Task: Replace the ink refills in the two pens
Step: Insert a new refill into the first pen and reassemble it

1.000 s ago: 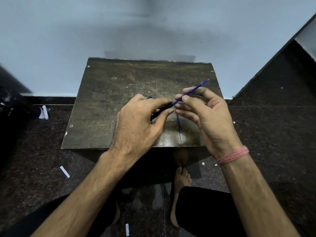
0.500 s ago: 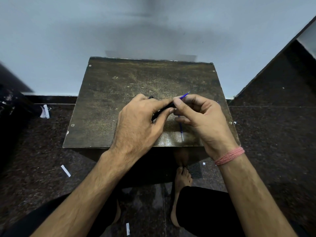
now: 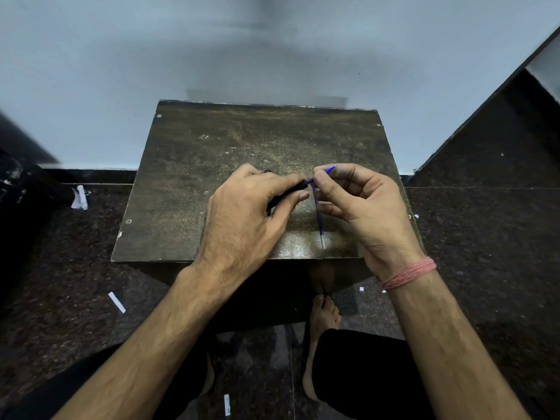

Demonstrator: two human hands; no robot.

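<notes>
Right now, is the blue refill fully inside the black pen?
No, partly in: blue refill still sticks out of the black pen, pinched by the right hand.

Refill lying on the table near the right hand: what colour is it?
Blue, with a clear tail end; the refill shows best in the head view.

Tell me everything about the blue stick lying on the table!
The blue refill is a thin, straight tube, like the inside of a pen. It looks like see-through plastic: deep blue along most of it, pale and clear at the near end. It lies flat on the dark, speckled table, close to the near edge, pointing roughly toward the person. Its far end runs under the fingers of the right hand, so that end is hidden; whether they touch it cannot be told.
</notes>
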